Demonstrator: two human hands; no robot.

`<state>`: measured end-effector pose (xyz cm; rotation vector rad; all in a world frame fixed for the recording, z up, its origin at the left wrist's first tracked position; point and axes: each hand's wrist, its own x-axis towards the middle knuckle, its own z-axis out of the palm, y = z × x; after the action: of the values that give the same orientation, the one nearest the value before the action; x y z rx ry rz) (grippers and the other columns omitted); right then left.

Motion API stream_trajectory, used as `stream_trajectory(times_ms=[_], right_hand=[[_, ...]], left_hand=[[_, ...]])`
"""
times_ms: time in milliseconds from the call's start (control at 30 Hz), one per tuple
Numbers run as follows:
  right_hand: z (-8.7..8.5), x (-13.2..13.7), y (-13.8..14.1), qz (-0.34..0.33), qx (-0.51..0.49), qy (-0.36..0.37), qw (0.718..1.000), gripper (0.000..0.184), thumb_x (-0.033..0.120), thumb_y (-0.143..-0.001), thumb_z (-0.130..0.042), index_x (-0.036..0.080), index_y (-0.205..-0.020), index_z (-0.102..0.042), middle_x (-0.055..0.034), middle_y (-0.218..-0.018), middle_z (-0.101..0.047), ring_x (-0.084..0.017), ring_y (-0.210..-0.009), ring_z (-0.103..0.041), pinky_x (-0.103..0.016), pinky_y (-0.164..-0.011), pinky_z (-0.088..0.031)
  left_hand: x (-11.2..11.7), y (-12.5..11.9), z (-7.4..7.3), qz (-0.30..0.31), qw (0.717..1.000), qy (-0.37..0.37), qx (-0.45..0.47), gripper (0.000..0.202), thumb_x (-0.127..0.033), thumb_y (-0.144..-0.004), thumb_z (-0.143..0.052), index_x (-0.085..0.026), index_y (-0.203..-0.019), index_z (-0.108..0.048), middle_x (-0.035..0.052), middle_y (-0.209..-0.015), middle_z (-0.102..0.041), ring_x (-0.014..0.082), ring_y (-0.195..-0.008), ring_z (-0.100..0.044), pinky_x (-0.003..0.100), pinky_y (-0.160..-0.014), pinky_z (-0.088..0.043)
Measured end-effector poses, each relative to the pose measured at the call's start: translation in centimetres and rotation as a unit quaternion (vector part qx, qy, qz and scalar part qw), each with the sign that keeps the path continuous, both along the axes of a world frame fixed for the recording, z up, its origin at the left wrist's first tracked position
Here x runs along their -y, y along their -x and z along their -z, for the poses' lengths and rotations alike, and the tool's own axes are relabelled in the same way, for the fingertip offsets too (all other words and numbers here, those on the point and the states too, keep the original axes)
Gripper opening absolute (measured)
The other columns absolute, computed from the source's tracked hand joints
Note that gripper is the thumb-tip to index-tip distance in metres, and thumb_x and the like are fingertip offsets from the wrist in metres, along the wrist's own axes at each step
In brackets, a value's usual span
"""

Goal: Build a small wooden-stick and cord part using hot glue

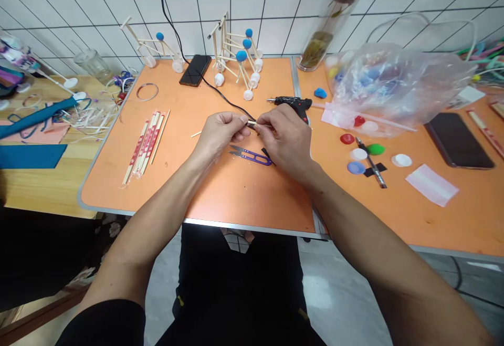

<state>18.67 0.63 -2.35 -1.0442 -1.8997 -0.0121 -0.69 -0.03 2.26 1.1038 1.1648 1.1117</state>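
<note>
Over the middle of the orange table, both my hands pinch a short pale stick piece [251,123] with a dark band on it. My left hand [220,132] grips its left end between thumb and fingers. From the other side my right hand [286,135] closes on it with the fingertips. Just below lie purple thread snips [252,156], blades pointing left, partly beside my right hand. A thin wooden stick [196,134] shows by my left hand. Behind my right hand rests a black glue gun [293,104], partly hidden.
Wrapped chopsticks [145,144] lie at left. Stick models with blue balls [241,56] stand at the back, near a phone [196,70] and a cable. To the right are bottle caps [356,167], a craft knife [372,163], a plastic bag [386,88] and another phone [459,138].
</note>
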Motion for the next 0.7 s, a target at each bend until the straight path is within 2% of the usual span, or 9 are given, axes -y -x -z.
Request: stream_trajectory(times_ms=[233, 333, 433, 533, 700], right_hand=[[0.08, 0.02, -0.18, -0.021, 0.015, 0.055, 0.998, 0.017, 0.033, -0.116, -0.064, 0.024, -0.108, -0.075, -0.0082, -0.105, -0.081, -0.027, -0.097, -0.072, -0.04, -0.081, -0.047], [0.07, 0.0, -0.16, -0.03, 0.004, 0.061, 0.998, 0.023, 0.033, -0.118, -0.059, 0.023, -0.104, -0.075, -0.0077, -0.102, -0.082, -0.025, -0.092, -0.072, -0.039, -0.079, -0.046], [0.1, -0.04, -0.08, -0.031, -0.004, 0.058, 0.998, 0.021, 0.03, -0.115, -0.06, 0.024, -0.101, -0.073, -0.0072, -0.099, -0.082, -0.024, -0.089, -0.072, -0.039, -0.078, -0.045], [0.07, -0.14, -0.09, -0.03, -0.014, 0.054, 0.998, 0.02, 0.03, -0.114, -0.061, 0.025, -0.098, -0.072, -0.0067, -0.097, -0.081, -0.025, -0.087, -0.071, -0.04, -0.078, -0.048], [-0.29, -0.16, -0.31, -0.032, -0.045, 0.05, 0.997, 0.025, 0.036, -0.116, -0.06, 0.026, -0.096, -0.071, -0.0061, -0.091, -0.078, -0.024, -0.084, -0.07, -0.04, -0.078, -0.051]], left_hand=[[-0.36, 0.08, 0.35, -0.001, 1.0, -0.017, 0.0, 0.03, -0.033, -0.093, -0.098, -0.017, -0.078, -0.078, 0.0034, -0.074, -0.079, 0.009, -0.061, -0.061, 0.021, -0.066, -0.053], [-0.24, 0.01, 0.21, 0.001, 1.0, -0.018, -0.003, 0.027, -0.03, -0.094, -0.096, -0.017, -0.079, -0.079, 0.0033, -0.075, -0.079, 0.0093, -0.062, -0.062, 0.022, -0.067, -0.053], [-0.07, -0.13, 0.09, -0.003, 1.0, -0.016, -0.008, 0.026, -0.028, -0.096, -0.095, -0.017, -0.079, -0.079, 0.0032, -0.075, -0.08, 0.0096, -0.063, -0.063, 0.023, -0.069, -0.054], [-0.01, -0.3, -0.05, -0.001, 1.0, -0.008, -0.002, 0.029, -0.035, -0.096, -0.096, -0.018, -0.08, -0.079, 0.0037, -0.077, -0.082, 0.01, -0.063, -0.065, 0.023, -0.069, -0.054], [-0.19, -0.4, -0.48, 0.01, 0.998, 0.034, 0.047, 0.048, -0.06, -0.099, -0.092, -0.018, -0.085, -0.076, 0.0063, -0.077, -0.083, 0.0109, -0.061, -0.07, 0.023, -0.066, -0.055]])
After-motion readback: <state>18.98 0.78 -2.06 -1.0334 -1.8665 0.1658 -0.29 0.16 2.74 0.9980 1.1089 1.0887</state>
